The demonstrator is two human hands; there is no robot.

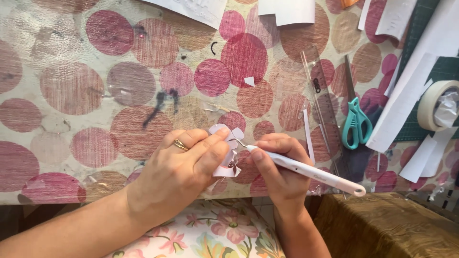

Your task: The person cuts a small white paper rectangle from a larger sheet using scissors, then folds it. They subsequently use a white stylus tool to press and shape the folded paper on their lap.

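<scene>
Near the table's point(71, 86) near edge, the left hand point(184, 167) pinches a thin, flimsy pale paper cutout point(228, 153), best held by its edges; the right hand point(277, 165) is closed around a white craft knife point(306, 171), probably trimming.

Two hands are showing at the near edge, one left hand point(184, 167) and one right hand point(277, 167), sharing between them one small white paper cut-out point(228, 143) and one white pen-shaped craft knife point(306, 170), with one gold ring point(180, 145) sitting on the left hand. To the right, one clear plastic ruler point(319, 102), one pair of teal-handled scissors point(356, 122), one roll of masking tape point(437, 106) and one green cutting mat point(425, 71) are lying on the one spotted tablecloth point(95, 86). At least five white paper sheets and strips are lying along the far and right sides, and one tiny white paper scrap point(249, 80) is resting at the centre.
</scene>
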